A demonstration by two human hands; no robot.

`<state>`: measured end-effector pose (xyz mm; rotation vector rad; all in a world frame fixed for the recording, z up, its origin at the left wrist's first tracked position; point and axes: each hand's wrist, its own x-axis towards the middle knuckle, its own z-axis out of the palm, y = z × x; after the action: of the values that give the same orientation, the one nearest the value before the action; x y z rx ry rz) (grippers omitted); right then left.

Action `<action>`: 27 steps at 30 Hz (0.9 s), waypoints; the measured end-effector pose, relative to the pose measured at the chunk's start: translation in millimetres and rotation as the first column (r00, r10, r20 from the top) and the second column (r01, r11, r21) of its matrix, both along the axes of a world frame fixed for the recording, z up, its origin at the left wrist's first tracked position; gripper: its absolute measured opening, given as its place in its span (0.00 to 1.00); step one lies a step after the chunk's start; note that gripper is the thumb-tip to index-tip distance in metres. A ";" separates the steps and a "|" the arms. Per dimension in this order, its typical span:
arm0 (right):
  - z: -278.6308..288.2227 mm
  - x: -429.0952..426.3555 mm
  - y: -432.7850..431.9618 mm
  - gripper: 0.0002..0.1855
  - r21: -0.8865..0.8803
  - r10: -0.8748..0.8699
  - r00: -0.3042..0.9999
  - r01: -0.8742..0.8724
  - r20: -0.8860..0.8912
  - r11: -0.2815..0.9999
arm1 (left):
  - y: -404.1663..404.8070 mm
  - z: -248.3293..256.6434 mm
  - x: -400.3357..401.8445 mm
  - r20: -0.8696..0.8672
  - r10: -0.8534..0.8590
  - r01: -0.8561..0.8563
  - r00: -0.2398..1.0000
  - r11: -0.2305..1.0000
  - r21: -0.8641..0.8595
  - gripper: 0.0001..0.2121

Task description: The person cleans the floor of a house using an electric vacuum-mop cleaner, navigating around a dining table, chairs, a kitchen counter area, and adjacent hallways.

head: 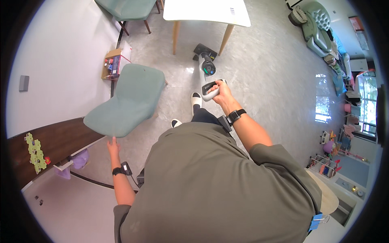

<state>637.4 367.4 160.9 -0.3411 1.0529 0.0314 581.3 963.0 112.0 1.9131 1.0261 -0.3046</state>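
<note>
My right hand (223,92) is wrapped around the grey loop handle of a cordless stick vacuum cleaner (203,71). Lit marks show on the vacuum's round dark end, and its black floor head (206,51) rests on the floor at the table's near side. At lower left, my left hand (114,148) holds nothing, with its fingers apart. One fingertip reaches the edge of a sage-green upholstered chair (133,94); whether it touches cannot be told. Both wrists wear black straps with small devices.
A white-topped table (206,10) with wooden legs stands ahead, a second green chair (129,9) to its left. An open cardboard box (113,65) holding bottles sits against the wall. A green tufted sofa (317,27) and a basket (297,15) are at far right.
</note>
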 end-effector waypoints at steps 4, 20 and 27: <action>-2.5 43.6 -4.0 0.08 0.066 -0.147 0.987 0.143 0.067 0.988 | 29.7 0.0 -59.3 -0.119 0.062 -0.069 0.991 0.996 -0.062 0.30; -33.9 107.8 -1.0 0.06 -0.056 -0.268 0.963 0.266 -0.023 0.962 | 43.6 -27.1 -128.1 -0.309 -0.089 0.068 0.947 0.995 -0.079 0.27; -37.9 71.1 5.3 0.09 0.034 -0.226 0.974 0.226 0.011 0.974 | -35.5 67.7 -73.2 -0.307 -0.068 0.072 0.949 0.997 0.002 0.30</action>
<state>708.4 372.8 122.9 -0.1901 1.0705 -0.1578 508.1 927.5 179.7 1.9555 1.1638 -0.6542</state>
